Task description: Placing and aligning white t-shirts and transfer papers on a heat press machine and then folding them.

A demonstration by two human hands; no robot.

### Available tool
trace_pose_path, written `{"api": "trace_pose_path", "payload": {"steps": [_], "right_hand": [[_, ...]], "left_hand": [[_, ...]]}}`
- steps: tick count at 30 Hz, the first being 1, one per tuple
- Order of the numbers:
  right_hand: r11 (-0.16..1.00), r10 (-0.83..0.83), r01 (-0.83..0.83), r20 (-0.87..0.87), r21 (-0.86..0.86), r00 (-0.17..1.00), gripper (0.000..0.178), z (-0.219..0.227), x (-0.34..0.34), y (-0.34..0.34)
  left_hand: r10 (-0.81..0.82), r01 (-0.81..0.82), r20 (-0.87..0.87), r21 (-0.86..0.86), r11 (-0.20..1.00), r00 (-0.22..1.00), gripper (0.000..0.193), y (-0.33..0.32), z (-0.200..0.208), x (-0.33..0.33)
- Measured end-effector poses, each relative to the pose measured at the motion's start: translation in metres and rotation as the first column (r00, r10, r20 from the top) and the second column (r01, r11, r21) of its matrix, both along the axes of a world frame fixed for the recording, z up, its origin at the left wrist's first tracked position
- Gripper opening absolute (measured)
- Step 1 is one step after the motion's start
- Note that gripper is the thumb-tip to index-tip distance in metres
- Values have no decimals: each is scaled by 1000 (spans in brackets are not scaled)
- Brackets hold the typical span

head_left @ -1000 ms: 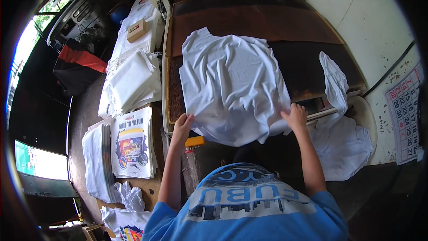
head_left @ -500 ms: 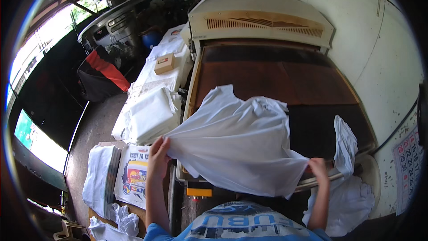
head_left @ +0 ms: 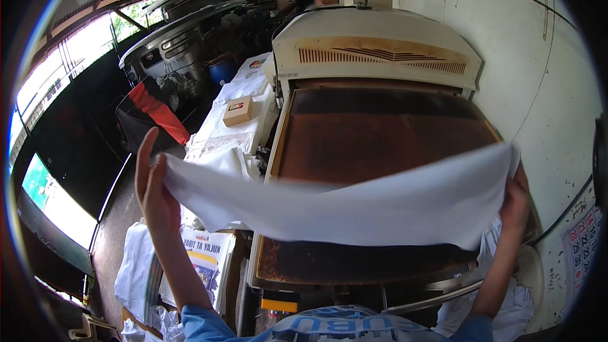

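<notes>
A white T-shirt [head_left: 354, 209] is stretched wide between my two hands, lifted over the brown belt of a large machine. Its edges are smeared by motion. At its left corner, my left hand [head_left: 158, 193] pinches the cloth near the thumb, with a finger pointing up. The right corner is gripped by my right hand [head_left: 516, 199], raised over the machine's right side; some of its fingers are hidden by the fabric. Beneath the shirt, the belt's dark front part [head_left: 354, 263] shows.
The cream dryer hood [head_left: 380, 44] stands behind the belt. Left of it, a table of white cloth holds a cardboard box [head_left: 238, 111]. Folded white shirts [head_left: 134, 266] and a printed shirt [head_left: 209, 253] lie lower left. White cloth [head_left: 506, 307] hangs lower right, near the wall [head_left: 532, 76].
Both hands have risen and spread apart, the left going left and the right going right. The T-shirt, loosely draped before, is pulled into a wide band above the belt.
</notes>
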State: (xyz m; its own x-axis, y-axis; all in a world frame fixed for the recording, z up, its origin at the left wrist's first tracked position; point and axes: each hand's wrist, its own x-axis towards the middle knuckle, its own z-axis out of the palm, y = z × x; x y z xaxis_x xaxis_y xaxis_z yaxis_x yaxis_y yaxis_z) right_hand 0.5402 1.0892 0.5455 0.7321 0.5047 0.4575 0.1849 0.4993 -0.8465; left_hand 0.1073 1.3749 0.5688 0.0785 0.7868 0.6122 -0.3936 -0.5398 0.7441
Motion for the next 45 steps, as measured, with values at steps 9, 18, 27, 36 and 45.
{"api": "trace_pose_path", "payload": {"steps": [9, 18, 27, 36, 45], "right_hand": [[918, 133, -162, -103, -361, 986, 24, 32, 124, 103], [914, 349, -353, 57, 200, 935, 28, 57, 195, 241], [997, 74, -76, -83, -23, 994, 12, -46, 236, 237], [923, -209, 130, -190, -362, 959, 14, -233, 207, 211], [490, -200, 480, 442, -728, 874, 20, -289, 142, 139]], "left_hand": [[-501, 350, -339, -416, 839, 796, 34, 129, -5, 102], [-255, 255, -11, 24, 967, 967, 56, 261, 16, 200], [-400, 325, -140, -375, 868, 906, 55, 272, -71, 215], [-511, 267, -175, -687, 676, 842, 56, 241, -269, 199], [-364, -58, -603, -566, 823, 710, 39, 156, -338, 137]]}}
